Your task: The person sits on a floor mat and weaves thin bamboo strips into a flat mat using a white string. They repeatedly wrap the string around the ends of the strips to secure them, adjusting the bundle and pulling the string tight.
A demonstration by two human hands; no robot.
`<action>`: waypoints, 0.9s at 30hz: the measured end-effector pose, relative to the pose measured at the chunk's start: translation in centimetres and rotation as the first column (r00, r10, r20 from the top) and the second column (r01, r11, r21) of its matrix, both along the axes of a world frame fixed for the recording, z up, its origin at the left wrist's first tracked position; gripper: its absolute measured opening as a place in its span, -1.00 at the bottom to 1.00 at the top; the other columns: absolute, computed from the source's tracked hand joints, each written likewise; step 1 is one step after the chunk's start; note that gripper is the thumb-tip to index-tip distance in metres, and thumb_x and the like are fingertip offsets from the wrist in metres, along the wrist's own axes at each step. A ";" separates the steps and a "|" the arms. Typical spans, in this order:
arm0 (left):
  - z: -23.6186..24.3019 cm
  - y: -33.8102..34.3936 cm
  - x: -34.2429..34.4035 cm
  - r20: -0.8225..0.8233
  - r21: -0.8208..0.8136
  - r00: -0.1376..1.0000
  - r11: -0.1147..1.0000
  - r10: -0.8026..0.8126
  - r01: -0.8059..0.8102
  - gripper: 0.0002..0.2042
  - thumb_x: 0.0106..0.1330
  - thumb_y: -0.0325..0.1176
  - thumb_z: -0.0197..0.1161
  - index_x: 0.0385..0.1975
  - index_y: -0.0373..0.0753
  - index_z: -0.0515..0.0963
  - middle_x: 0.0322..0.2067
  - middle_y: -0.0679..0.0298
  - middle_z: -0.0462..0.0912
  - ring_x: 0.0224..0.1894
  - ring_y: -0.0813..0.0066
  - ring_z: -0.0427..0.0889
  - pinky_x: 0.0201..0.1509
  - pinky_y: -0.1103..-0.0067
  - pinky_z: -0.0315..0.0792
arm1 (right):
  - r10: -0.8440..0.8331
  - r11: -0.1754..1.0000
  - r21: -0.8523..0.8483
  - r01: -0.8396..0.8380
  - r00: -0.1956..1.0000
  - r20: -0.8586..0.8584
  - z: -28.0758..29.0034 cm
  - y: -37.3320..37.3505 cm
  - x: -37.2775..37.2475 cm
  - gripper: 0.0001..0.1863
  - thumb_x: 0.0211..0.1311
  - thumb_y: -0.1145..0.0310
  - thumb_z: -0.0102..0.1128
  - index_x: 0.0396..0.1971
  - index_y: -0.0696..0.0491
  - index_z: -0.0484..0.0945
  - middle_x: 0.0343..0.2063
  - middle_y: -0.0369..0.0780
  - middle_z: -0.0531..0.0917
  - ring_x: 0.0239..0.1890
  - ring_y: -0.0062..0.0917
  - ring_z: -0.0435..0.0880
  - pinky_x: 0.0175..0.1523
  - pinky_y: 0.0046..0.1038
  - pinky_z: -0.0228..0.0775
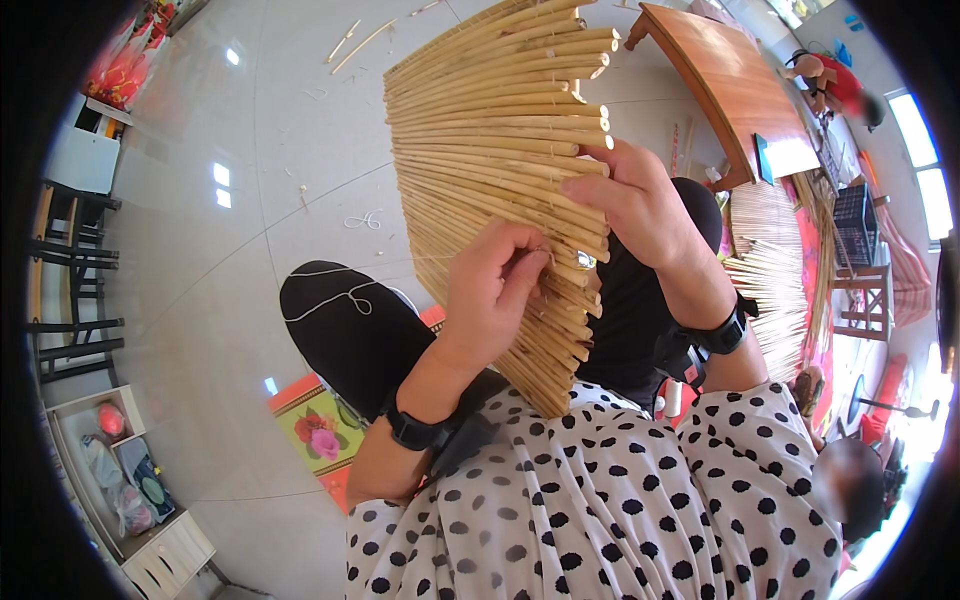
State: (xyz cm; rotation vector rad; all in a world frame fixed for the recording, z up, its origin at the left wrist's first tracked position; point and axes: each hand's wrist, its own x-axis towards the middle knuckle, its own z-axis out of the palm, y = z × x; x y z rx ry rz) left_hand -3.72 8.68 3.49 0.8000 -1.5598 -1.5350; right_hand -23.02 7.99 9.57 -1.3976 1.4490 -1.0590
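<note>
A mat of pale yellow reed stalks (480, 130), tied side by side, stands fanned out in front of my lap. My right hand (635, 195) grips its right edge, thumb on the near face and the fingers mostly hidden behind. Lower on the mat, my left hand (500, 285) is closed in a pinch by the stalk ends. A thin white string (350, 293) loops over my left knee and runs toward that hand. The pinched part of the string is hidden by the fingers.
A wooden table (700, 75) stands at the far right, with a person (835, 85) beyond it. More reed stalks (765, 270) lie on the right. Black stools (75, 270) and an open drawer unit (120, 480) line the left. Reed scraps (360, 45) litter the tiled floor.
</note>
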 end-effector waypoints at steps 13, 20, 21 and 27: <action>-4.7 -0.5 -1.2 -0.161 0.380 0.974 0.921 0.160 -0.089 -0.91 0.50 -0.44 0.12 -0.18 -0.32 0.53 -0.47 0.39 0.54 -0.47 0.69 0.49 -0.34 0.69 0.42 | -0.005 0.975 0.220 0.041 0.986 -0.165 -3.1 -3.9 -0.2 -0.63 0.16 0.30 0.21 -0.19 0.33 0.62 -0.52 -0.10 0.68 -0.54 -0.49 0.66 -0.36 -0.40 0.51; -6.7 -1.9 -3.7 -0.293 0.572 0.909 0.816 0.295 -0.081 -0.92 0.49 -0.40 0.18 -0.25 -0.25 0.54 -0.50 0.43 0.52 -0.50 0.68 0.44 -0.38 0.72 0.32 | -0.034 0.917 0.398 0.040 0.999 -0.020 -4.8 -6.2 -1.6 -0.66 0.26 0.21 0.22 -0.23 0.24 0.61 -0.37 -0.23 0.66 -0.43 -0.56 0.61 -0.32 -0.49 0.48; -6.7 -2.0 -3.8 -0.292 0.578 0.909 0.812 0.296 -0.079 -0.91 0.49 -0.40 0.18 -0.26 -0.24 0.54 -0.50 0.43 0.52 -0.50 0.68 0.44 -0.38 0.72 0.32 | -0.062 0.906 0.420 0.063 0.998 -0.015 -4.8 -6.1 -1.6 -0.62 0.27 0.19 0.22 -0.16 0.24 0.58 -0.37 -0.22 0.66 -0.42 -0.56 0.63 -0.31 -0.49 0.50; -6.7 -2.7 -4.1 -0.246 0.525 0.913 0.837 0.326 -0.158 -0.91 0.47 -0.42 0.18 -0.23 -0.30 0.55 -0.50 0.42 0.51 -0.49 0.71 0.42 -0.39 0.72 0.33 | -0.254 0.933 0.235 0.271 0.962 -0.102 -4.8 -2.7 -0.8 -0.32 0.25 0.17 0.33 0.26 0.20 0.32 -0.19 -0.10 0.68 -0.26 -0.47 0.74 -0.18 -0.48 0.58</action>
